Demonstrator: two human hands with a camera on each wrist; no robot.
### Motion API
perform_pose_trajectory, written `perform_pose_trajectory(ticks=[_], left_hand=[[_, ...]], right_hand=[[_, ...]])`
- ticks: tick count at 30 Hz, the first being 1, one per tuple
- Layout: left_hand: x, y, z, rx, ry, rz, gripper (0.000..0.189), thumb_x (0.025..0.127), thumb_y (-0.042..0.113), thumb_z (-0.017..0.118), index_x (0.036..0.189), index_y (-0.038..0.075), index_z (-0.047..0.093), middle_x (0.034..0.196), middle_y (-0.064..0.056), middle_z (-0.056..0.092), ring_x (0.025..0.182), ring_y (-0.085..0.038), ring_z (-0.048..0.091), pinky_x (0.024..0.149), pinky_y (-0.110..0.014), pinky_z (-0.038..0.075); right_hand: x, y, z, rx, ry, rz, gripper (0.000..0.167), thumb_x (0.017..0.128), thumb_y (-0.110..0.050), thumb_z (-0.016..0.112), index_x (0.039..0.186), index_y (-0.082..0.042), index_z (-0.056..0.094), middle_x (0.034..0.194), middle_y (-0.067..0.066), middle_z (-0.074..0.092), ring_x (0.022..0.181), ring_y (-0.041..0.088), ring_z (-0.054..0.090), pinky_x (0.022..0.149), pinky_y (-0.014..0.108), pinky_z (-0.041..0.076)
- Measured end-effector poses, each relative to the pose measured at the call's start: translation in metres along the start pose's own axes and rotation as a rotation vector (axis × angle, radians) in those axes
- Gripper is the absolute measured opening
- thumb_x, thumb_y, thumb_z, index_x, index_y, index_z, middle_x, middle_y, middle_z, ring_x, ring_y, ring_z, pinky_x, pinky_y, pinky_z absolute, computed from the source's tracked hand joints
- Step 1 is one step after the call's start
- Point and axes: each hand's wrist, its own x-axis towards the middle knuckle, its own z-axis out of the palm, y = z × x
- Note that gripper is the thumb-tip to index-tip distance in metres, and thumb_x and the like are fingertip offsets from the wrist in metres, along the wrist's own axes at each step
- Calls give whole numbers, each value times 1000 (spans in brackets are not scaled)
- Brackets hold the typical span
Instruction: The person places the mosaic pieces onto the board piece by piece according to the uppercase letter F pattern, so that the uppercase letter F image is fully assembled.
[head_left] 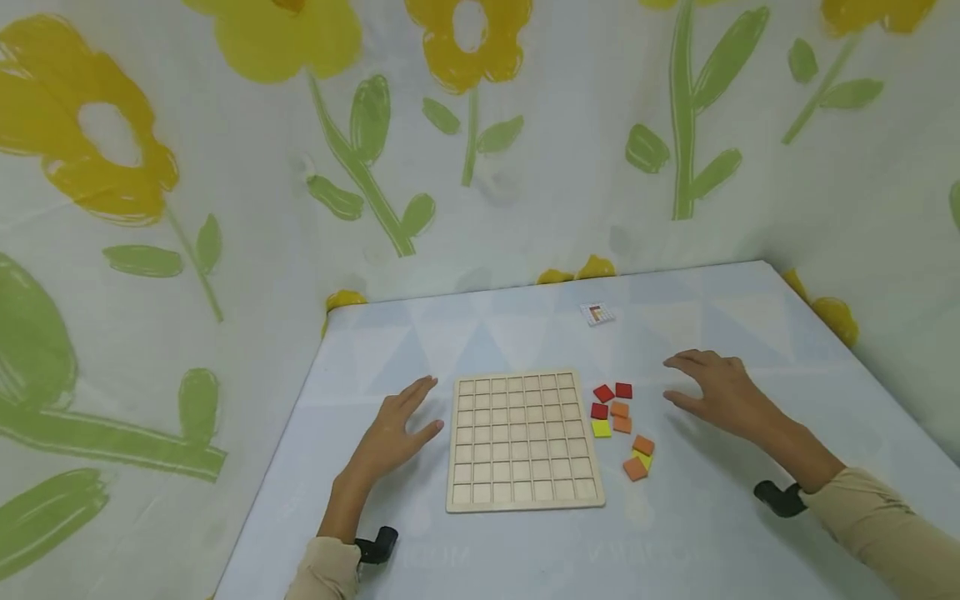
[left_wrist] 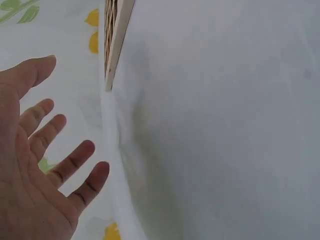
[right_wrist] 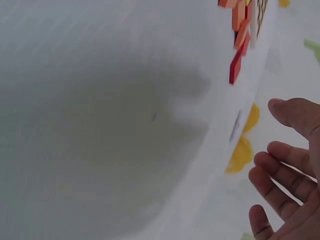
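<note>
A square wooden grid board (head_left: 525,506) with rows of shallow square cells lies on the table, all its cells bare. Just left of it my left hand (head_left: 392,437) hovers with fingers spread and nothing held; its palm shows in the left wrist view. To the board's right are several small square tiles: red ones (head_left: 623,390), orange ones (head_left: 622,425) and yellow ones (head_left: 602,428), a few overlapping in a nearer cluster. My right hand (head_left: 723,396) is held over the table to the right of the tiles, fingers loosely bent and holding nothing.
A small white card (head_left: 597,313) with a coloured grid pattern lies toward the back of the table (head_left: 360,350). Flower-printed cloth (head_left: 525,225) hangs behind and at both sides. Each wrist bears a black camera mount (head_left: 780,498).
</note>
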Motion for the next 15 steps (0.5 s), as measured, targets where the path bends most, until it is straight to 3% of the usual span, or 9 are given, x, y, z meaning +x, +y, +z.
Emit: perform_pose_trajectory(ticks=[4,7,10,15], left_hand=[[4,-2,8,-67,-11,36,67,96,47,64,156,34,36,159,5,35,117,-23,58,113,-57,26],[7,-5,13,-95,9,52,66,95,45,66,154,31,41,157,4,40,108,-20,58,107,-56,33],[9,-9,20,-105,24,64,64,95,41,68,153,28,44,154,2,44,108,-20,57,99,-53,40],[9,-14,32,-123,37,71,60,95,34,69,150,26,49,151,3,48,116,-24,53,98,-51,40]], right_hand=[[18,-15,15,25,-6,-13,48,85,-21,80,126,-1,65,126,23,61,119,42,52,92,61,38],[27,-20,25,49,-15,-9,45,85,-19,80,124,-2,67,124,22,63,118,41,53,92,60,39],[32,-21,32,62,-41,2,41,85,-17,80,121,-2,69,122,21,64,117,41,54,92,60,39],[36,-20,40,53,-64,-10,35,84,-14,80,116,-3,72,117,18,67,114,39,57,91,59,41]])
